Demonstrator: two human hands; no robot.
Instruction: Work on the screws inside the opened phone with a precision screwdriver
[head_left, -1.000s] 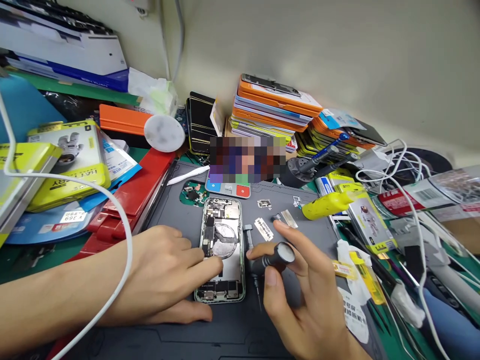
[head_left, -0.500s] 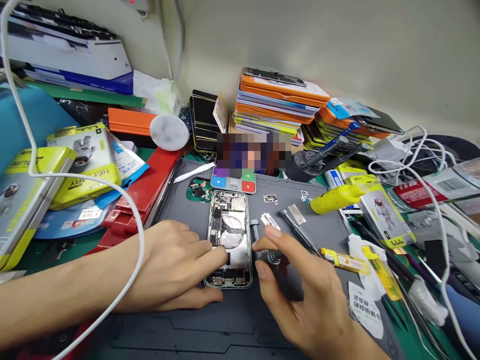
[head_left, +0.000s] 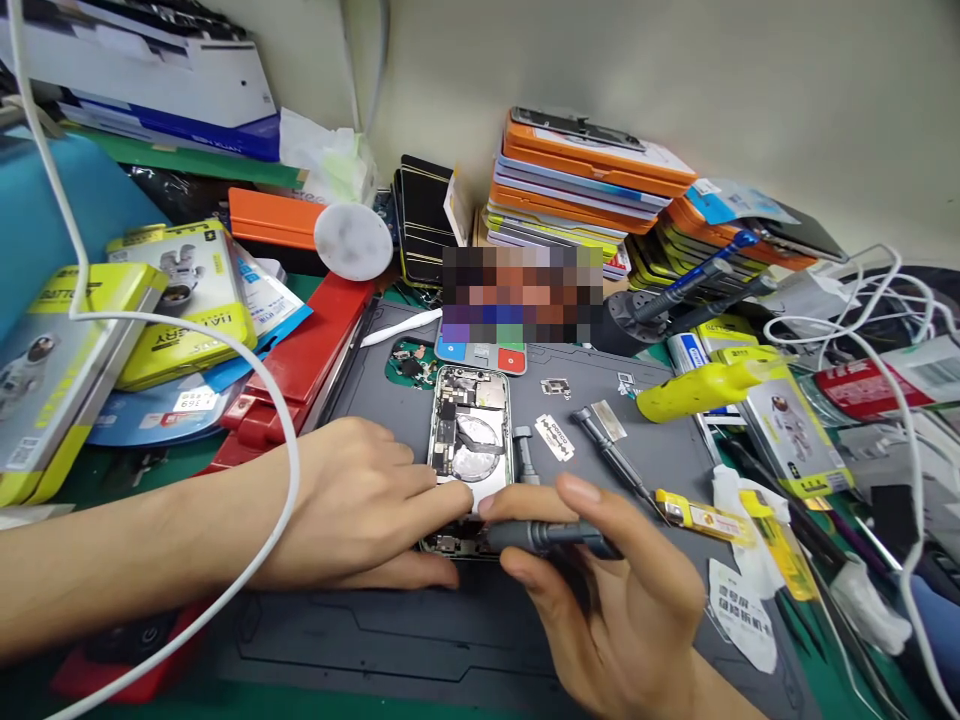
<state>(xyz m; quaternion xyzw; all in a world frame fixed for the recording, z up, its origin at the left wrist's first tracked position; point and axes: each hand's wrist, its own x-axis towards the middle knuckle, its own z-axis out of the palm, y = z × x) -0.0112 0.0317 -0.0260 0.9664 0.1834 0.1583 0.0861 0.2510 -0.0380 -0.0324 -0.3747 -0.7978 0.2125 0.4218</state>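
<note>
An opened smartphone (head_left: 474,455) lies on the grey work mat, its circuit board and inner parts bare. My left hand (head_left: 360,505) grips it from the left, index finger resting on its lower inside and thumb by the bottom edge. In my right hand (head_left: 622,590) is a dark grey screwdriver (head_left: 536,537), held almost level between thumb and fingers across the phone's lower right corner. Its tip cannot be made out. Just right of the phone lies another grey tool (head_left: 524,455). A razor blade (head_left: 553,437) and a second screwdriver (head_left: 611,455) are farther right.
Yellow-and-grey battery boxes (head_left: 184,330) and a red metal tool (head_left: 307,350) crowd the left side. A white cable (head_left: 289,440) hangs across my left forearm. Orange cases (head_left: 592,165) are stacked at the back. On the right are a yellow bottle (head_left: 690,392), a tool holder (head_left: 626,320) and tweezers.
My right hand has taken hold of the grey screwdriver beside the phone and brought it left over the phone's lower corner. My left hand stays on the phone. The view has shifted slightly.
</note>
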